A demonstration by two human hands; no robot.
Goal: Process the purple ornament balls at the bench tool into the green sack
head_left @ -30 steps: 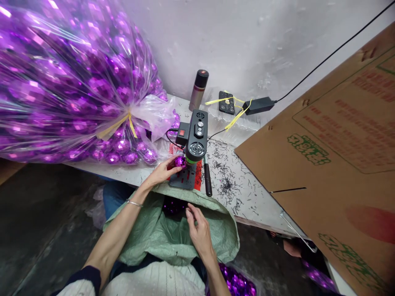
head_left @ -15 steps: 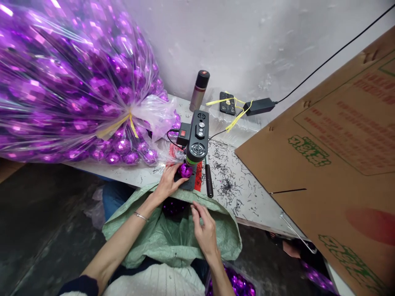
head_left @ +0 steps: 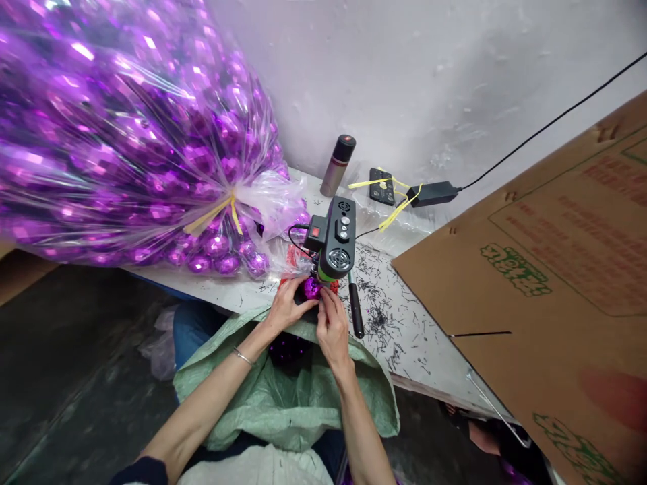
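A shiny purple faceted bauble (head_left: 312, 287) sits beneath the head of a small black bench drill-like machine (head_left: 338, 236). My left hand (head_left: 288, 306) grips it from the left, thumb at the near side and fingers behind. Against its right side are the fingertips of my right hand (head_left: 333, 330), curled and pressed together. Whatever is between those fingertips is too small or hidden to make out. Under both forearms a green woven sack (head_left: 273, 404) lies open across the lap, with dark purple baubles (head_left: 286, 350) inside.
On the left a big clear bag (head_left: 151, 155) bulges with purple baubles. Small black bits (head_left: 377, 316) litter the white table (head_left: 414, 350). A spray can (head_left: 338, 165), a black power adapter (head_left: 432, 194) and the machine's lever (head_left: 356, 310) stand nearby. A cardboard box (head_left: 556, 269) fills the right.
My right hand has moved up and forward from above the sack to the bauble. My left hand keeps its hold on the bauble. The camera view has shifted slightly.
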